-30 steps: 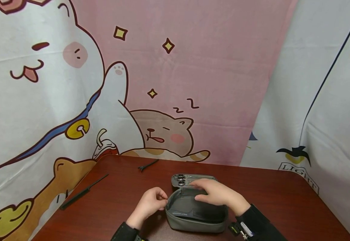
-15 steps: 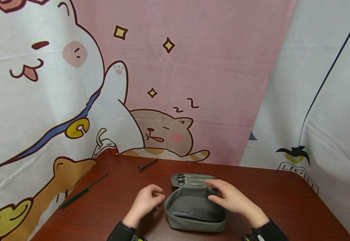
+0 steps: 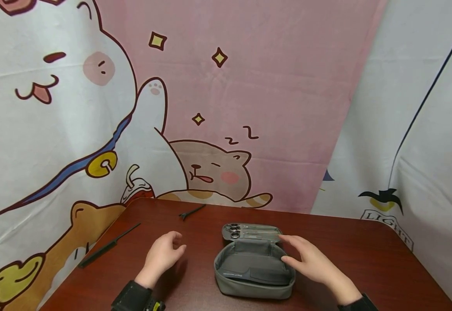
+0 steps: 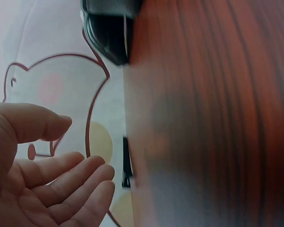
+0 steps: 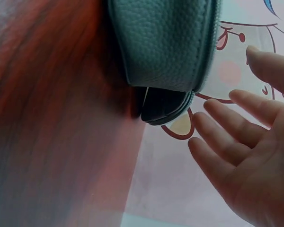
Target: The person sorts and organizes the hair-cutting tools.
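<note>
A grey-green zippered case (image 3: 254, 290) lies unfolded on the table, its lid folded back toward the wall. Scissors (image 3: 234, 230) and other slim tools sit in the lid under clear pockets. Inside the near half lies a dark flat item (image 3: 261, 275). My right hand (image 3: 311, 259) hovers at the case's right rim with relaxed, spread fingers and holds nothing. To the left of the case, my left hand (image 3: 163, 255) is above the table, fingers loosely bent around nothing. In the right wrist view the case's pebbled side (image 5: 161, 47) shows beside the fingers.
A thin dark tool (image 3: 109, 245) with a thicker handle lies along the table's left edge. Farther back lies a small dark clip-like piece (image 3: 192, 211). Behind the brown table (image 3: 366, 263) hangs a printed cartoon cloth (image 3: 280, 108).
My left hand has moved away from the case's left rim, out to the left. My right hand has drawn back from over the case to its right side.
</note>
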Tool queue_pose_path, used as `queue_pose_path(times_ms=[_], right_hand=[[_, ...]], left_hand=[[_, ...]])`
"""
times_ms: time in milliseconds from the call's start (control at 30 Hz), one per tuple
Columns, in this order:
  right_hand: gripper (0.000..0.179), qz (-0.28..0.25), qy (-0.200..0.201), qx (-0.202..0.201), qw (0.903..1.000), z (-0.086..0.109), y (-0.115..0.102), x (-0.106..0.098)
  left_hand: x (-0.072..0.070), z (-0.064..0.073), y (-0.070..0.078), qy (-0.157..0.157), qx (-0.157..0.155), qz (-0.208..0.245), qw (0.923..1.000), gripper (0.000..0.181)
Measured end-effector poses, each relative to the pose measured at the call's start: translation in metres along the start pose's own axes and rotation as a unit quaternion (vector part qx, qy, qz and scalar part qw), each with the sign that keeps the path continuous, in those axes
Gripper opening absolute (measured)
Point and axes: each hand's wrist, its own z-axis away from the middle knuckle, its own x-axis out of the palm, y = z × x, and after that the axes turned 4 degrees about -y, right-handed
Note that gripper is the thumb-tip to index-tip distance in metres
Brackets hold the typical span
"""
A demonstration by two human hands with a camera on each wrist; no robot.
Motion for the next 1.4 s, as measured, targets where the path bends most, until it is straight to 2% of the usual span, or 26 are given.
queue_pose_path(times_ms=[233, 500, 800, 1033, 1400], right_hand=[[0.06, -0.013, -0.034, 0.029, 0.9989, 0.005, 0.005, 0.002], [0.063, -0.053, -0.08, 0.059, 0.9936, 0.007, 0.009, 0.006], [0.06, -0.047, -0.094, 0.063, 0.9925, 0.01, 0.009, 0.011], [0.056, -0.083, -0.108, 0.068, 0.9884, 0.008, 0.012, 0.014], [0.049, -0.082, -0.095, 0.071, 0.9895, 0.008, 0.011, 0.018]], left_hand=[[-0.019, 0.0, -0.023, 0.022, -0.001, -0.073, 0.9971, 0.039], [-0.042, 0.0, -0.046, 0.034, -0.011, -0.114, 0.9928, 0.042], [-0.063, -0.002, -0.073, 0.026, -0.043, -0.132, 0.99, 0.048], [-0.074, -0.001, -0.09, 0.019, -0.073, -0.132, 0.9883, 0.052], [-0.091, -0.001, -0.118, -0.008, -0.108, -0.141, 0.9841, 0.053]])
